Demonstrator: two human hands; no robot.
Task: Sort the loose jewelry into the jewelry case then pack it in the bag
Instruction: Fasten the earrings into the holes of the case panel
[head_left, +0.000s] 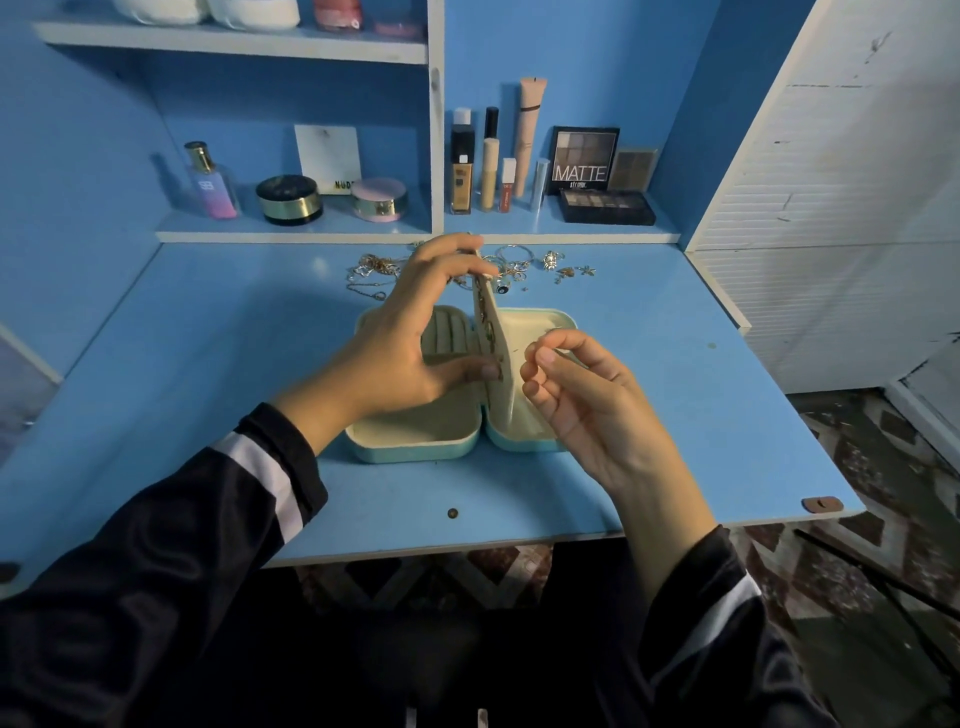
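Holding the flap (508, 371) of the open case (410, 451) upright on the desk (208, 364).
My right hand (576, 400) is hovering just right of the flap, fingers curling, thumb meeting forefinger; I cannot tell whether it is pinching anything. My left hand (410, 332) is gripping the flap, fingers at its top, thumb lower. Loose jewelry (514, 262) is lying just behind the case.

Shiny black sleeves (156, 545) cover both arms. A wide white stripe (265, 473) sits just above each black cuff (283, 431). The left hand (395, 332) and right hand (582, 395) are bare.
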